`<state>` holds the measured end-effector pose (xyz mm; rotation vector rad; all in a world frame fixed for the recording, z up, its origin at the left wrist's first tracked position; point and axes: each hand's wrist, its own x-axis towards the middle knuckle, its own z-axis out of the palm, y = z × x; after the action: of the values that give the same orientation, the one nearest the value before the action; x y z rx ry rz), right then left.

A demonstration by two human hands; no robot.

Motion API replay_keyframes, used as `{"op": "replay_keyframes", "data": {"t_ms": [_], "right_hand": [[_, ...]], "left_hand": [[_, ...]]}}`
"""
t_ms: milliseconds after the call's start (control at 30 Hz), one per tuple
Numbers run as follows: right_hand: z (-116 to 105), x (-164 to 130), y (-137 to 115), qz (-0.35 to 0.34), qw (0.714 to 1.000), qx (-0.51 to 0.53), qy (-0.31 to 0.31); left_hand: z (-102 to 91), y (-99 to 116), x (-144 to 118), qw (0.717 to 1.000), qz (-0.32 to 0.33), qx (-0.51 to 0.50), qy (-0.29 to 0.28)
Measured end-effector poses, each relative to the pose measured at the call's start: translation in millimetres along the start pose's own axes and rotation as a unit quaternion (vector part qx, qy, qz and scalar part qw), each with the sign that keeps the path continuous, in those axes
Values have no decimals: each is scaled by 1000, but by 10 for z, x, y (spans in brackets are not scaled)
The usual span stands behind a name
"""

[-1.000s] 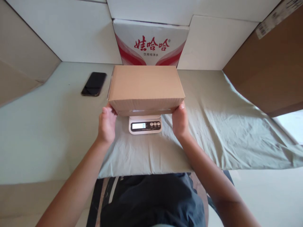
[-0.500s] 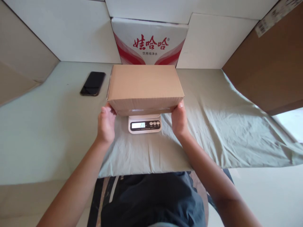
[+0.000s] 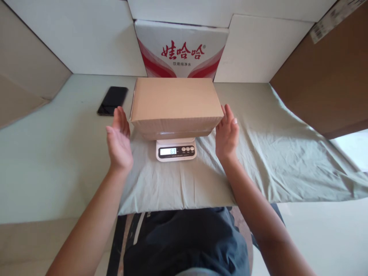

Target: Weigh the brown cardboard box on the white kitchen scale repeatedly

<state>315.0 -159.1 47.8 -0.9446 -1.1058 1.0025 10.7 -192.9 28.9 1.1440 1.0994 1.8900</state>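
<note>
A plain brown cardboard box rests on a small white digital scale, whose lit display shows a number. My left hand is open, palm facing the box's left side, a small gap away from it. My right hand is open too, palm turned toward the box's right side, just off it. Neither hand holds anything.
A pale green cloth covers the table under the scale. A black phone lies at the back left. A white carton with red print stands behind the box. A large brown carton stands at the right.
Both hands have let go of the box's front corners and spread apart to its sides. The box now sits on the scale alone, and the display reading has risen.
</note>
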Motion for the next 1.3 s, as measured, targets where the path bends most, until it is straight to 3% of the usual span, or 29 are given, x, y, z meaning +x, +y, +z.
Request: {"op": "replay_keyframes", "data": {"t_ms": [400, 700, 1300], "right_hand": [[12, 25, 120, 28, 999, 21, -5], [-96, 65, 316, -62, 996, -24, -56], [-75, 0, 172, -151, 977, -87, -121]], "left_hand": [[-31, -188, 15, 1000, -4, 3, 25], [31, -111, 7, 999, -25, 34, 10], [73, -129, -62, 999, -1, 15, -49]]}}
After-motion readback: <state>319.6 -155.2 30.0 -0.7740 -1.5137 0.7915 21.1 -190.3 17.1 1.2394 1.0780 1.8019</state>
